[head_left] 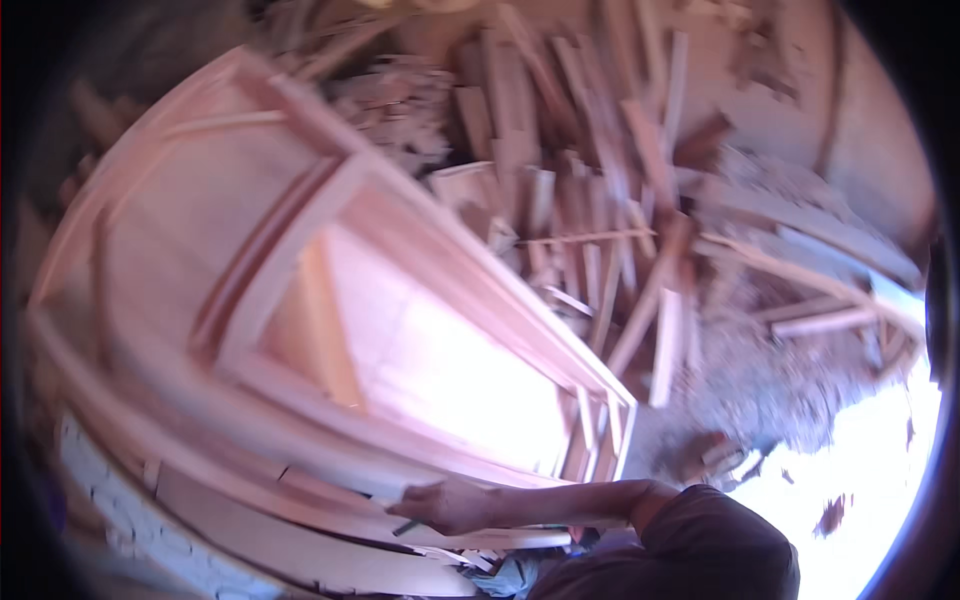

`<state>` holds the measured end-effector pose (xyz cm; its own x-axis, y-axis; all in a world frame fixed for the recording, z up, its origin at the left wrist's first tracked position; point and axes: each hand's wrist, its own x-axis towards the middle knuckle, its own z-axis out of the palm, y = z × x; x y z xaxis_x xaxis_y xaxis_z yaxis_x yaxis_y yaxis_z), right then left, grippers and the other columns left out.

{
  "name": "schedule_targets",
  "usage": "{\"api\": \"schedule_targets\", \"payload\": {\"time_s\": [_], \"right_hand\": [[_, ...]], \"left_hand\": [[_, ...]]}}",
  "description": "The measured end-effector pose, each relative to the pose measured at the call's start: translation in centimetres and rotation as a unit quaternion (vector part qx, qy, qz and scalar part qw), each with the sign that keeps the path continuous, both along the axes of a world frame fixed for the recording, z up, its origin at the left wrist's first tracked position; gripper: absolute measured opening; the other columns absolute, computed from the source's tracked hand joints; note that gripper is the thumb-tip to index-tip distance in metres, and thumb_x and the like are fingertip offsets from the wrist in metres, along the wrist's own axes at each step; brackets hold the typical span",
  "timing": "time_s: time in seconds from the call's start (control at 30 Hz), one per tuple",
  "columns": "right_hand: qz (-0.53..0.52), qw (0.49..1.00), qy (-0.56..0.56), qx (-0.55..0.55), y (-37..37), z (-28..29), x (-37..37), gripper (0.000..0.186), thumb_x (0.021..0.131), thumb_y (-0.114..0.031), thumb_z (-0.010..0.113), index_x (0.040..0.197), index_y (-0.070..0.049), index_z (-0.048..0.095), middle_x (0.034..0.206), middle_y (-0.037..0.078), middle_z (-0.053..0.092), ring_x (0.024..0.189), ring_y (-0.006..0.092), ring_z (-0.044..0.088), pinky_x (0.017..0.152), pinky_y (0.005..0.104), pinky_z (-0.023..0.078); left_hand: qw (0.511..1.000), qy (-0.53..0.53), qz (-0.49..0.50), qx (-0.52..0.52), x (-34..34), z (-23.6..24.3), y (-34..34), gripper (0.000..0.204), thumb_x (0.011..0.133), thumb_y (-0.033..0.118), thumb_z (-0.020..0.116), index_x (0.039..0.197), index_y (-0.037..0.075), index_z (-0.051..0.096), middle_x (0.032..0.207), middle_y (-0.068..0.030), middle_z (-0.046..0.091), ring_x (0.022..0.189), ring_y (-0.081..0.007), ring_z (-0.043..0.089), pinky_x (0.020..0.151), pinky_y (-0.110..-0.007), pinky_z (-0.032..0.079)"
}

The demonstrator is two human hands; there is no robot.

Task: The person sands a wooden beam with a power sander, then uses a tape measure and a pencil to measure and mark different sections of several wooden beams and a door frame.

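My right hand (pixel 445 506) reaches in from the lower right, its arm in a dark short sleeve. The fingers are closed, and the end of a thin dark green stick (pixel 405 527) pokes out below them. It could be a pencil, but blur hides its exact kind. Right beside the hand runs the near edge of a large wooden frame (pixel 300 420) with a curved end, a crossbar and panels. I cannot tell whether the hand touches that edge. My left hand does not show.
A light curved board (pixel 290 540) and a patterned panel (pixel 130 520) lie along the frame's near side. Beyond the frame, many wood offcuts (pixel 590 200) lean and lie in a heap against a wall (pixel 870 120). Rubble covers the ground (pixel 770 400) at right, beside bright sunlight.
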<state>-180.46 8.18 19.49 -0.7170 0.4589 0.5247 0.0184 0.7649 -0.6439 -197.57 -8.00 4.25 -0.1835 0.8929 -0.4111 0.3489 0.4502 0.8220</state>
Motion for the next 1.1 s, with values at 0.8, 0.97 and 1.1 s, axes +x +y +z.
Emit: {"api": "schedule_targets", "payload": {"time_s": [0.8, 0.97, 1.1], "right_hand": [[-0.488, 0.7, 0.036, -0.519, -27.8, -15.6, 45.2, 0.028, 0.09, -0.032, 0.061, 0.101, -0.008, 0.067, 0.092, 0.013, 0.069, 0.088, 0.0272, 0.067, 0.079, 0.0413, 0.051], [-0.566, 0.64, 0.086, -0.513, -28.5, -11.9, 53.0, 0.025, 0.086, -0.025, 0.065, 0.102, -0.006, 0.066, 0.092, 0.013, 0.069, 0.09, 0.0287, 0.067, 0.08, 0.0399, 0.05], [-0.666, 0.592, 0.16, -0.426, -29.4, -15.0, 60.8, 0.02, 0.089, -0.014, 0.058, 0.102, -0.001, 0.065, 0.088, 0.008, 0.069, 0.086, 0.0133, 0.062, 0.079, 0.033, 0.048]], "left_hand": [[0.799, -0.045, -0.586, -0.13, 44.9, -3.5, 0.6, 0.032, 0.096, 0.031, 0.059, 0.099, 0.0, 0.069, 0.088, -0.0072, 0.07, 0.083, -0.0142, 0.065, 0.077, -0.03, 0.049], [0.756, -0.131, -0.627, -0.131, 53.2, -4.3, 3.6, 0.024, 0.094, 0.027, 0.06, 0.093, 0.003, 0.068, 0.082, -0.0008, 0.065, 0.078, -0.0092, 0.059, 0.074, -0.026, 0.047], [0.69, -0.121, -0.704, -0.12, 60.0, -2.2, 8.2, 0.019, 0.093, 0.022, 0.061, 0.09, 0.004, 0.066, 0.08, 0.001, 0.063, 0.076, -0.008, 0.057, 0.07, -0.024, 0.044]]}}
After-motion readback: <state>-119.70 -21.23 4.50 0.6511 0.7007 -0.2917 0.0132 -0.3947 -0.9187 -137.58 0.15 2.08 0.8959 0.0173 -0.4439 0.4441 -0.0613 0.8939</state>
